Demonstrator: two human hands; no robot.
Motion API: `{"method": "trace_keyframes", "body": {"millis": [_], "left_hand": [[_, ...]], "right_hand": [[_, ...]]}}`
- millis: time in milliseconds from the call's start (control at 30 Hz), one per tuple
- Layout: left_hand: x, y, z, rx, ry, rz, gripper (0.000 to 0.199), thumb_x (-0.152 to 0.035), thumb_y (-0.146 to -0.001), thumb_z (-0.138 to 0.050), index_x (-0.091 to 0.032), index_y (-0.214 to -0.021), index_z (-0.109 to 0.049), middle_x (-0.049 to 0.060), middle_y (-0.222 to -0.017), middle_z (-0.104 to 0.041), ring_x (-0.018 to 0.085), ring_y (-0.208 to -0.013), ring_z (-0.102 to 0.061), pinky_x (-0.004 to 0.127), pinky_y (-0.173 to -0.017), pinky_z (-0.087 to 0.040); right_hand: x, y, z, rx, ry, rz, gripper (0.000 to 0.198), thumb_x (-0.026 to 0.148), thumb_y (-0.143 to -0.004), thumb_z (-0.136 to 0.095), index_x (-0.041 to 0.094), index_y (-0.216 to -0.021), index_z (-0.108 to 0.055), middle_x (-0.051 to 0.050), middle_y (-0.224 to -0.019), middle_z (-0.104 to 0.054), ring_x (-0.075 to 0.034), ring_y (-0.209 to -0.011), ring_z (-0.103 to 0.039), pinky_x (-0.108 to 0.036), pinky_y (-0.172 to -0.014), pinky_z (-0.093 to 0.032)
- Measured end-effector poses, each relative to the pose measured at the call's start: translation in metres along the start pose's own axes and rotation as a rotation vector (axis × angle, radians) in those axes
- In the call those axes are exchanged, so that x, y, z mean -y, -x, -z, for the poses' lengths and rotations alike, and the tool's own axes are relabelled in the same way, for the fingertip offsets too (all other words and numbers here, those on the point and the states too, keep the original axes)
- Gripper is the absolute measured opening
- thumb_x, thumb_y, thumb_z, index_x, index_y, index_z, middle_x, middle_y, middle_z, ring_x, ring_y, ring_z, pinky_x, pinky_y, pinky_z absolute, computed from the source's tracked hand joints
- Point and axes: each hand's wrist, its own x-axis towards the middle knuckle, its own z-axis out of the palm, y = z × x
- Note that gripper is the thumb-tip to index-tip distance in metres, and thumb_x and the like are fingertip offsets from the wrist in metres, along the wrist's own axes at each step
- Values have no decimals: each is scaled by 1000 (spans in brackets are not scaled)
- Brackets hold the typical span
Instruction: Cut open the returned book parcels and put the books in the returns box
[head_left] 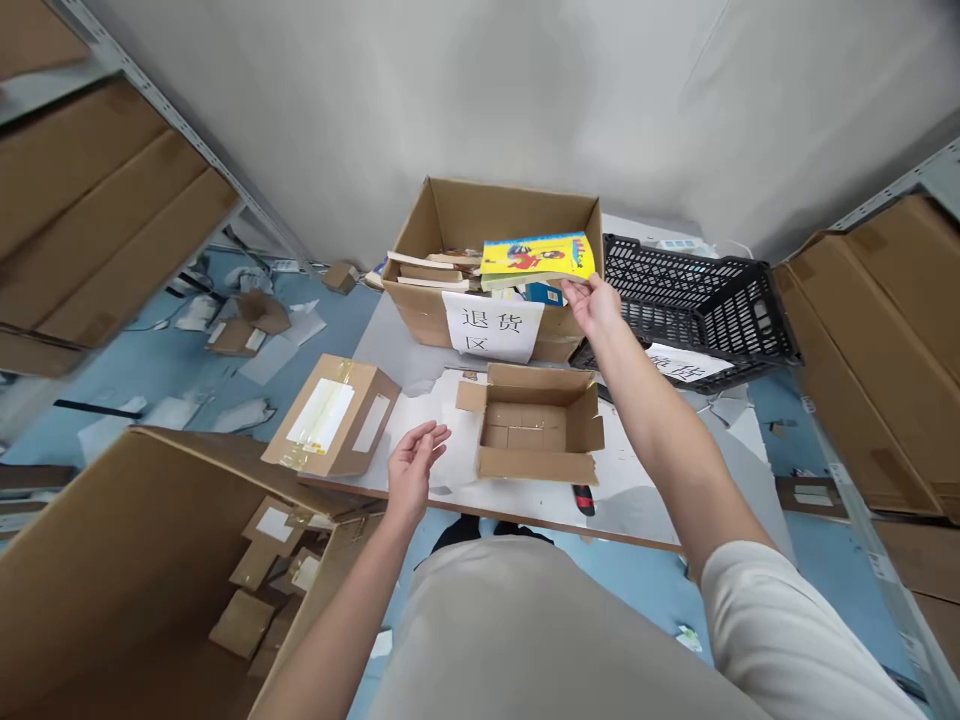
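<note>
My right hand [592, 303] grips the near right corner of a yellow book [536, 258] with a coloured picture on its cover. The book is over the open cardboard box [420, 310] at the back of the table, above several other books [431, 272] in it. A white paper sign with Chinese characters [491, 325] hangs on that box's front. My left hand [416, 455] hovers over the table with fingers loosely curled and apart, holding nothing. Right of it, a smaller open cardboard box [536, 465] shows a bare bottom.
A black plastic crate [705, 310] stands at the table's right. A taped carton [337, 415] sits on the left edge. A large box [97, 540] with small parcels is at lower left. A red-and-black tool [583, 499] lies near the front edge. Shelves flank both sides.
</note>
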Motion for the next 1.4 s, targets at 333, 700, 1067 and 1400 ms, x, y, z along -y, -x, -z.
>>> {"method": "trace_keyframes", "body": {"millis": [333,700,1067,1400], "left_hand": [[87,-42,74,245,-619,37,47,-32,-59,-78,-15,-101,-67,18,-118,-65,34,-120,-55,49,-107,-34],[140,-76,84,754,-1732,-206,61,-27,-83,-55,-18,-141,-40,16,-156,-24,31,-145,-17,59,-114,-9],[126,-83,70,600,-1734,-194,98,-59,-70,-66,-21,-150,-23,18,-159,-5,45,-144,-1,71,-107,-8],[135,-81,51,234,-514,241,49,-17,-75,-58,-21,-124,-59,9,-154,-32,27,-148,-4,54,-117,3]], "right_hand": [[-29,7,1,-99,189,-47,20,6,-86,-48,13,-104,-54,-4,-80,-69,-10,-75,-70,-21,-75,-60],[-83,212,250,-607,662,327,36,36,-69,-65,20,-98,-51,2,-86,-62,-7,-57,-62,-24,-56,-55],[-138,206,286,-300,1228,73,45,27,-63,-58,17,-107,-58,-12,-106,-66,-24,-88,-65,-43,-82,-54],[-153,186,281,-159,1272,148,49,25,-62,-54,17,-110,-59,-15,-115,-65,-30,-104,-61,-46,-92,-48]]}}
